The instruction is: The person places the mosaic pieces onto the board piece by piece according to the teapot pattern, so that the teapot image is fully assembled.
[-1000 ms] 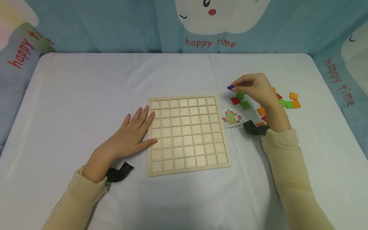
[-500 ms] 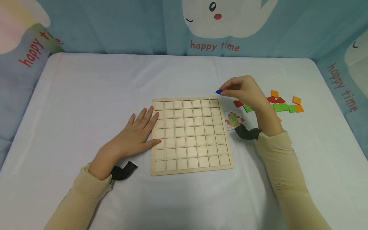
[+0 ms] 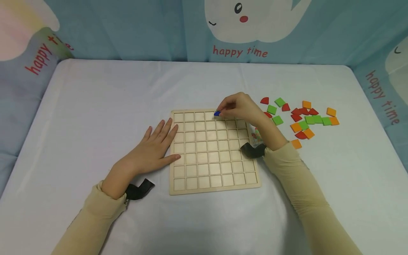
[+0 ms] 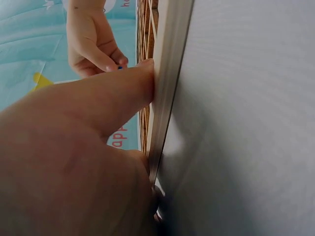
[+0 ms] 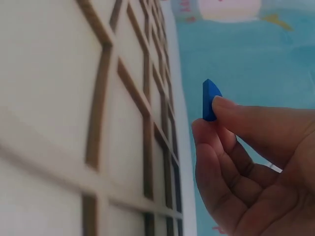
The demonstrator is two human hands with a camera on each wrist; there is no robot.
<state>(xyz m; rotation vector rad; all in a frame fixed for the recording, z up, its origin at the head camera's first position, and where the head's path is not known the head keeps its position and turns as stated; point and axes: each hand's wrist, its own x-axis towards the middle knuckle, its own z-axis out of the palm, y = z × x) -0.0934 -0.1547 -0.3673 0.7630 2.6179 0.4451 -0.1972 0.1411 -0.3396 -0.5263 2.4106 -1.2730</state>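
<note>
With the left hand (image 3: 143, 154) spread on the edge of the pale wooden grid board (image 3: 213, 157), the right hand (image 3: 244, 109), pinching the small blue curved piece (image 5: 208, 102) above the far row, should probably go down gently.

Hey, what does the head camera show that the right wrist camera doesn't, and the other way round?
Head only: the left hand on the edge of the board, loose green, red and orange tiles, and a partly hidden card.

Right wrist only: the gap between the blue piece and the board, and the inner sides of the right hand's curled fingers.

Both: the right hand pinching the blue piece, the gridded board, and the curtain.
</note>
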